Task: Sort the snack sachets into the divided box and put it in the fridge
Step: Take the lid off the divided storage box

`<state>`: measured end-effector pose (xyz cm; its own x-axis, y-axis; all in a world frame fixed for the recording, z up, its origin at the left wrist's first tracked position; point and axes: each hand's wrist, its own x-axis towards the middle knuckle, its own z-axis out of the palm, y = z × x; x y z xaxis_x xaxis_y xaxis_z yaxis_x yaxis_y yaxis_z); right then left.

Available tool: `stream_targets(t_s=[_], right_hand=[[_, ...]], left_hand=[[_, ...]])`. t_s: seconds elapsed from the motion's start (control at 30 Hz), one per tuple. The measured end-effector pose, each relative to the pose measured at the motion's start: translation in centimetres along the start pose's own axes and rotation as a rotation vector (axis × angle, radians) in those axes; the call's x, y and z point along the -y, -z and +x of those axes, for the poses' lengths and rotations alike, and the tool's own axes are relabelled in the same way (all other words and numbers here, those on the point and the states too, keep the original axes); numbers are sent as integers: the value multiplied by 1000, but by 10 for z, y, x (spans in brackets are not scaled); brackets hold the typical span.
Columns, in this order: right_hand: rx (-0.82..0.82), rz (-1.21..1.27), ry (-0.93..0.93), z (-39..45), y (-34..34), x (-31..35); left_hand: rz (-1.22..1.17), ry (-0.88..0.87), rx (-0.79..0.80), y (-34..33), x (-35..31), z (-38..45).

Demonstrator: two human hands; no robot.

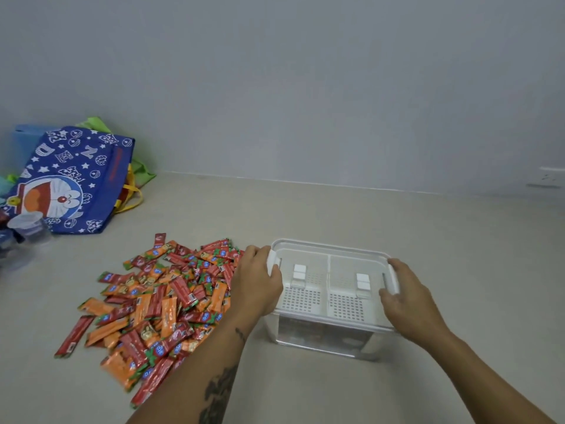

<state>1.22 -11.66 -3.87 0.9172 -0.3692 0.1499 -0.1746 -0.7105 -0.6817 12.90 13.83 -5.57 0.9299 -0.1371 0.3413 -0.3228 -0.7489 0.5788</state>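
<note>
We see the clear divided box standing on the pale worktop, its long axis running left to right, with our left hand gripping its left white handle and our right hand curled on the right one. The red and orange snack sachets lie heaped just left, pointing every way. Bare worktop lies beyond and right; a blue cartoon bag leans against the far-left wall.

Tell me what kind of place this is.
Probably a room in a home, with the work done on a bare beige floor against a plain grey wall. A cartoon-print tote bag lies by the wall, a wall socket sits low down, and the snack sachets lie heaped there.
</note>
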Motion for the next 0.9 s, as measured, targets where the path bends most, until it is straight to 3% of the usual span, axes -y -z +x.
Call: stream_targets(t_s=[0.5,0.73,0.9], right_hand=[[-3,-176,101,26,-2,1],[-172,-154,152,18,64,-19],[-246,-149,74,0,126,-73]], left_hand=[[-34,-62,-106,8,-4,10],[-131,-139,-149,16,-79,0],[-194,-177,-107,-21,-158,-19]])
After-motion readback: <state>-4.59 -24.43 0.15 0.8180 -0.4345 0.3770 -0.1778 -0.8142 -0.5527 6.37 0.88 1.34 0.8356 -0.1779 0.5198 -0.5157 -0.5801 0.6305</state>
